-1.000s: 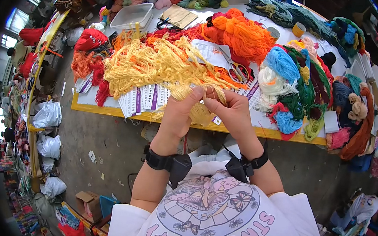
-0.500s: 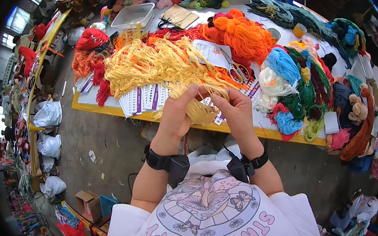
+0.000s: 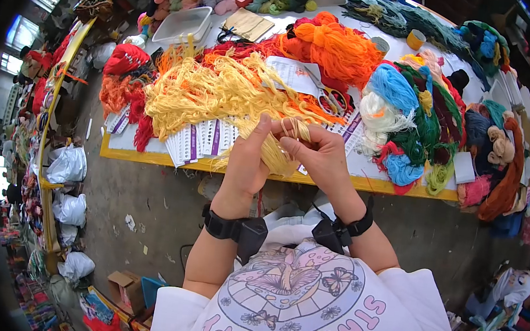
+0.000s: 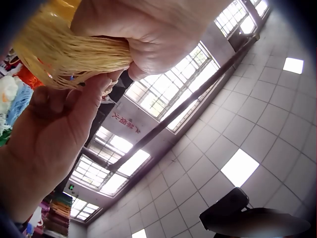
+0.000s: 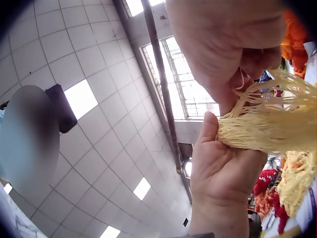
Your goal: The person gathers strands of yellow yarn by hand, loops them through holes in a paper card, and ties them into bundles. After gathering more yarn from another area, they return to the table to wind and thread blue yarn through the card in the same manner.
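Observation:
Pale yellow thread (image 3: 274, 153) hangs in a bundle between the two hands, over the table's front edge. The left hand (image 3: 247, 163) grips its upper end; in the right wrist view the left thumb presses on the gathered strands (image 5: 267, 131). Close beside it, the right hand (image 3: 327, 161) pinches a few strands with thumb and curled fingers, and a loop passes over its fingers. In the left wrist view, the right hand (image 4: 54, 134) touches the bundle (image 4: 84, 57) from below. A large yellow heap (image 3: 201, 94) lies behind the hands.
Printed cards (image 3: 200, 139) lie under the heap. Scissors (image 3: 333, 100) rest behind the right hand. Orange skeins (image 3: 335, 50), blue skeins (image 3: 393, 87) and a clear plastic tray (image 3: 183, 26) are on the table, which has a yellow front edge (image 3: 392, 188).
The right hand has shifted slightly toward the left hand, and the strands at its fingers now form a small loop. The left hand keeps its hold on the bundle.

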Tool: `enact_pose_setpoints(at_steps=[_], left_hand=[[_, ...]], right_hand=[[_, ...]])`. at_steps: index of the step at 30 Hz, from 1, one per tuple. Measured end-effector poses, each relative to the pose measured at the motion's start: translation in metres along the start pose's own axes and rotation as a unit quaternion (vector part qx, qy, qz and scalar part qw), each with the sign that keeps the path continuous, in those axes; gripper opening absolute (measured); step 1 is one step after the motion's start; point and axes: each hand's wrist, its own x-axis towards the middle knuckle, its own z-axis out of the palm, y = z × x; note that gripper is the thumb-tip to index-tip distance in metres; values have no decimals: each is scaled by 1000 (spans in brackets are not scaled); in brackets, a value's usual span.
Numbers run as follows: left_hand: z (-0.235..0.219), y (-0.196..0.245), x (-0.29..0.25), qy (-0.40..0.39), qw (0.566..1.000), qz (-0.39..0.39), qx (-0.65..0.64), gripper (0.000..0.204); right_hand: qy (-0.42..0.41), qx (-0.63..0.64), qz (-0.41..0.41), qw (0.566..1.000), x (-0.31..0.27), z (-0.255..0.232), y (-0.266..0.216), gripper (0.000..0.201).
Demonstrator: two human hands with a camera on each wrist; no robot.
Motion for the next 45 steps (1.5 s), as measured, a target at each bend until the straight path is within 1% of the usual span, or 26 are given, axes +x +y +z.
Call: enact_pose_setpoints(at_steps=[1, 4, 7, 10, 13, 16, 19, 22, 25, 28, 31, 34, 37, 39, 40, 42, 43, 44, 45], left_hand=[[0, 0, 0, 3, 1000, 0, 1, 47], [-4, -2, 2, -10, 1000, 7, -17, 47], [-7, -2, 3, -31, 998, 5, -60, 47], [-15, -7, 8, -38, 995, 1, -90, 47], [-20, -9, 10, -53, 993, -5, -106, 48], [-14, -6, 7, -42, 998, 6, -55, 48], [-2, -5, 2, 1, 999, 31, 20, 45], [1, -4, 2, -2, 999, 44, 28, 44], [-2, -6, 4, -27, 998, 39, 46, 43], [-5, -8, 6, -27, 998, 41, 29, 40], [-9, -8, 8, 12, 999, 45, 20, 36], [-18, -10, 12, -12, 995, 75, 65, 30], [-25, -13, 19, -3, 984, 111, 137, 26], [-27, -9, 23, -25, 979, 117, 162, 24], [-29, -6, 26, -38, 976, 119, 176, 23], [-45, 2, 29, -36, 998, 59, 6, 20], [-58, 8, 34, -34, 996, 22, -79, 19], [-86, 14, 46, -123, 959, 15, -255, 15], [-108, 29, 55, -108, 927, 27, -357, 17]], right_hand=[[1, 1, -4, 1000, -1, 1, -3, 19], [-16, 97, 14, 995, 5, -2, 10, 20], [-65, 149, 111, 980, 4, -20, 3, 23], [-63, 218, 151, 962, 5, -22, 9, 27], [-86, 258, 165, 948, 7, -24, 10, 26], [-80, 132, 121, 981, 6, -19, -4, 23], [-60, 83, 35, 994, 10, -7, 6, 17], [-45, 67, 41, 996, 11, -6, 9, 14], [-67, 18, 16, 997, 12, -7, 16, 16], [-51, 60, 31, 996, 11, -5, 11, 15], [9, 150, 48, 987, 13, -2, 11, 8], [-6, 120, 25, 992, 13, -4, 14, 11], [-3, 88, 60, 994, 13, -8, 11, 13], [53, -31, -18, 998, 15, -13, 19, 13], [83, -91, -56, 991, 17, -17, 22, 13], [141, -135, -117, 974, 19, -37, 19, 13], [172, -159, -145, 961, 19, -52, 19, 13], [151, 9, -122, 981, 19, -73, 25, 18], [125, 275, -39, 953, 14, -93, 17, 21]])
